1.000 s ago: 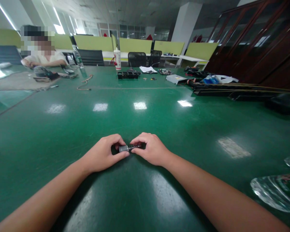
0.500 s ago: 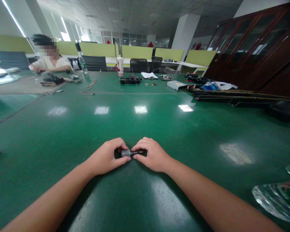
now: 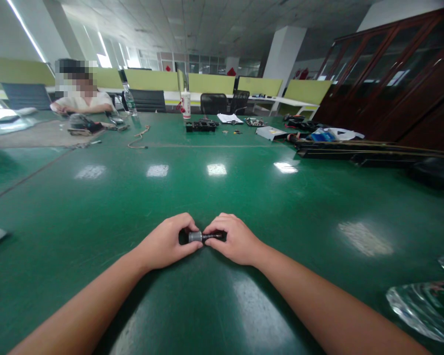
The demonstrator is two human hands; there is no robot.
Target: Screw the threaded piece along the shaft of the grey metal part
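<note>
Low over the near middle of the green table, my two hands meet around a small motor-like part. It has a grey metal cylinder on the left and a thin dark ridged shaft pointing right. My left hand pinches the cylinder between thumb and forefinger. On the other side, my right hand has its thumb and fingertips closed on the shaft, close to where it leaves the cylinder. The part lies roughly level. My fingers cover some of the joint between cylinder and shaft.
Across the table a person sits beside a water bottle. Farther back lie a cord, a black frame-like part and a metal box. Long dark bars lie right. Clear plastic sits near right.
The camera view has shifted slightly, bringing more of a white object at the left edge into sight. Both hands keep their grip on the motor-like part, nearly unmoved.
</note>
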